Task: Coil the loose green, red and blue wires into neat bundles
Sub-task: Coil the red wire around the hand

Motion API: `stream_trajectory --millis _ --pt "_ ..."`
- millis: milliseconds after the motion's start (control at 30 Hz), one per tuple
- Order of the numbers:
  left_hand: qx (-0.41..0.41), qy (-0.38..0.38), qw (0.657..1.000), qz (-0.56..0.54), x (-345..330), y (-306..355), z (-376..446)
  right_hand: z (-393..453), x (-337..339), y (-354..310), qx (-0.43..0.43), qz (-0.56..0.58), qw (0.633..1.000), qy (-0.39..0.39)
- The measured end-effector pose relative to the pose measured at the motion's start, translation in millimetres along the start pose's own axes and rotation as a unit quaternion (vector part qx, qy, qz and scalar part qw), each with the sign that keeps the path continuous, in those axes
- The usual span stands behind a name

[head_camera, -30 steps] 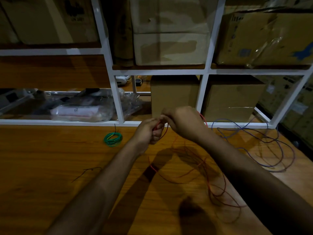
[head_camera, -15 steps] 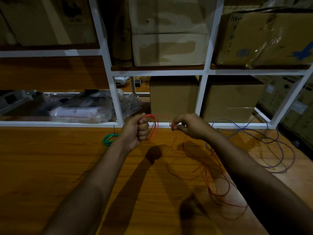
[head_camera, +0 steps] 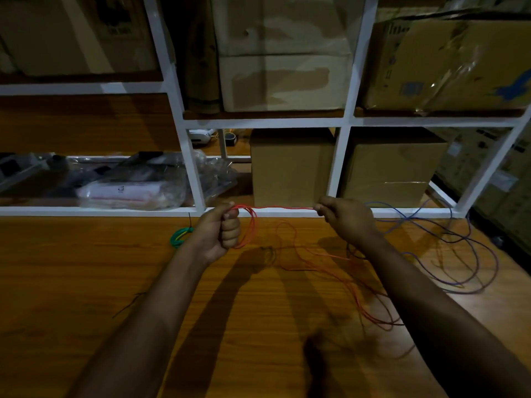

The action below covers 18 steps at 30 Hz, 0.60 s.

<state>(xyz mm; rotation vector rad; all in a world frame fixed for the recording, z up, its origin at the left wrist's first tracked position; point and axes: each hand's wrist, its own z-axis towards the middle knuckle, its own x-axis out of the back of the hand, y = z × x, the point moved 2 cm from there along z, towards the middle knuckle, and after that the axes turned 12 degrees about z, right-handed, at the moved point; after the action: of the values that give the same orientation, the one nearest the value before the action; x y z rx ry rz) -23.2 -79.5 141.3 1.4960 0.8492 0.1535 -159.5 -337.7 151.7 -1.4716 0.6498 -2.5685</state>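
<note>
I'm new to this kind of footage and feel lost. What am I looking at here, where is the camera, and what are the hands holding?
There is no machine: a person works bare-handed, and the one camera sits on their head, looking forward and down. The left hand grips a few loops of red wire. The right hand pinches the same wire, so a stretch runs taut between the hands, while the rest trails loose over the wooden table. A green wire lies already coiled behind the left wrist. A blue wire sprawls uncoiled on the right. Behind stand white shelves with cardboard boxes.
</note>
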Motion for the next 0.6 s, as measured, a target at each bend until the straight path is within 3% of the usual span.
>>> stream_trajectory --millis 67,100,167,233,333,433,533,600 --pt "0.001 0.010 1.000 -0.024 8 3 -2 0 1 0 0.060 -0.052 0.997 0.007" --pt "-0.002 0.020 0.999 -0.038 12 4 -3 -2 1 -1 0.070 -0.017 0.997 -0.004" --pt "-0.012 0.040 0.997 -0.065 20 6 -3 -3 2 -5 0.048 0.174 0.982 -0.057" --pt "-0.019 0.055 0.995 -0.083 24 7 -2 -4 5 -14 0.027 0.341 0.934 -0.103" --pt "-0.029 0.056 0.993 -0.103 25 10 -3 -4 9 -20 0.009 0.461 0.883 -0.081" --pt "-0.038 0.038 0.992 -0.114 22 17 -6 -3 7 -15 -0.013 0.461 0.886 -0.060" --pt "-0.034 0.029 0.992 -0.116 21 22 -9 0 4 -4 0.005 0.338 0.937 -0.086" --pt "-0.023 0.020 0.992 -0.120 19 20 -11 1 0 4 0.022 0.238 0.970 -0.040"
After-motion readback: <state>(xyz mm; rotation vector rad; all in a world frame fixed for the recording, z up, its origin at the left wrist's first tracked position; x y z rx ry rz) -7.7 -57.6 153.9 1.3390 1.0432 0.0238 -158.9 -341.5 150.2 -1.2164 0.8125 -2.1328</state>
